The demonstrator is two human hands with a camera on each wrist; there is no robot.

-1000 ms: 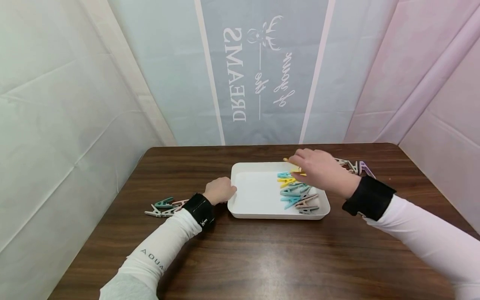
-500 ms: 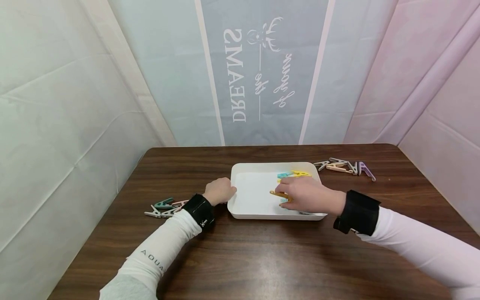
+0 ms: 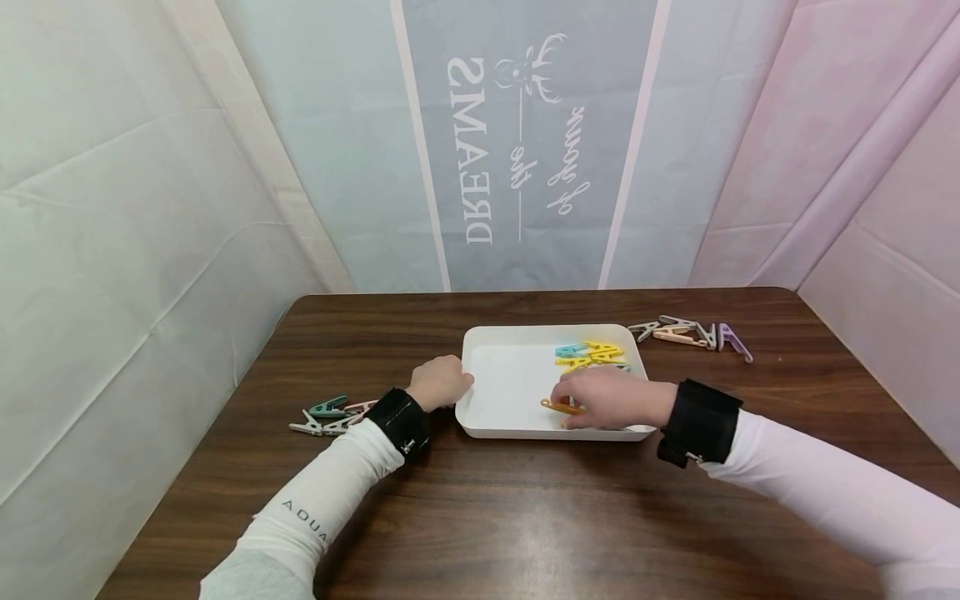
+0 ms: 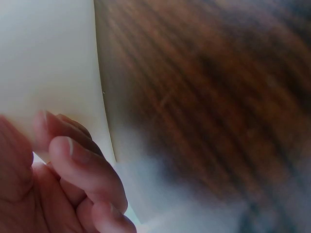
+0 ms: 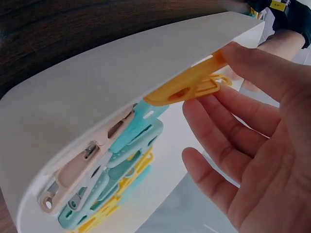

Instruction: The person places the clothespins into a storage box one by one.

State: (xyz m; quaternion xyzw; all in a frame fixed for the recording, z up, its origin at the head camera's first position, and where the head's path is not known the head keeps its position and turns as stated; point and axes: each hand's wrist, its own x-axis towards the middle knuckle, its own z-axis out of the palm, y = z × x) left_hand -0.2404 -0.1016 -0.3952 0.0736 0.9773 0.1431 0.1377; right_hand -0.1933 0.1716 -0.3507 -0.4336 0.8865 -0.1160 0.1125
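Observation:
A white rectangular tray (image 3: 510,387) lies on the table, with several clothespins in its right half. My left hand (image 3: 438,382) grips the tray's left edge, its fingers curled at the wall in the left wrist view. Low over the tray's near side, my right hand (image 3: 611,398) pinches an orange clothespin (image 5: 187,85) between thumb and fingertips. In the right wrist view that clothespin is right beside the tray wall, at the end of a row of turquoise (image 5: 133,138), beige (image 5: 77,172) and yellow clothespins. The head view shows yellow clothespins (image 3: 600,350) behind the right hand, which hides others.
On the dark wooden table (image 3: 495,517), several grey, beige and purple clothespins (image 3: 678,333) lie beyond the tray's right corner. Another small group, with a green clothespin (image 3: 327,407), lies left of the tray by the left wrist. Fabric curtains (image 3: 532,167) hang behind and beside the table.
My right hand has come from the tray's far right side towards its near side, still pinching the orange clothespin. My left hand has stayed at the tray's left edge.

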